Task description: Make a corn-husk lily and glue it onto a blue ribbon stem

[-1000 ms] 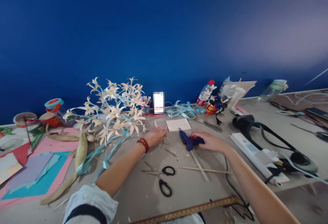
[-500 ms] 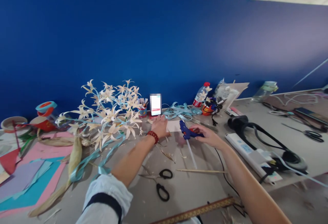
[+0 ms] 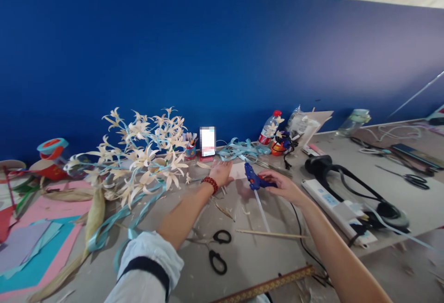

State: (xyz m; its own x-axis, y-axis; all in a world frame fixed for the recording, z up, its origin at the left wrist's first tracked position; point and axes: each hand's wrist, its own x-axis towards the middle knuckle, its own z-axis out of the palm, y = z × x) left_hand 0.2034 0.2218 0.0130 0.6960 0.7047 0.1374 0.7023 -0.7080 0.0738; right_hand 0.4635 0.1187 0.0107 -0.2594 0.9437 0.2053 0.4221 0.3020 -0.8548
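Note:
My left hand (image 3: 221,173), with a red bead bracelet at the wrist, lies palm down with its fingers stretched forward, at the left edge of a pale card (image 3: 237,170). In my right hand (image 3: 281,185) is the handle of a blue glue gun (image 3: 254,178), its head over the card's right side and a clear glue stick hanging out of it. Light blue ribbon (image 3: 243,149) is heaped just behind the card. Black-handled scissors (image 3: 218,261) and a thin wooden stick (image 3: 270,234) are on the table nearer to me.
White flowers on blue stems (image 3: 145,150) spread at the left, beside coloured paper (image 3: 52,252). A lit phone (image 3: 208,142) and a red-capped bottle (image 3: 269,129) stand at the back. At the right are a power strip (image 3: 329,203), black headphones (image 3: 388,215) and more scissors (image 3: 414,181).
The view has shifted slightly, moving the table items a little leftward. My left hand has moved slightly right along the card. The glue gun stays in my right hand.

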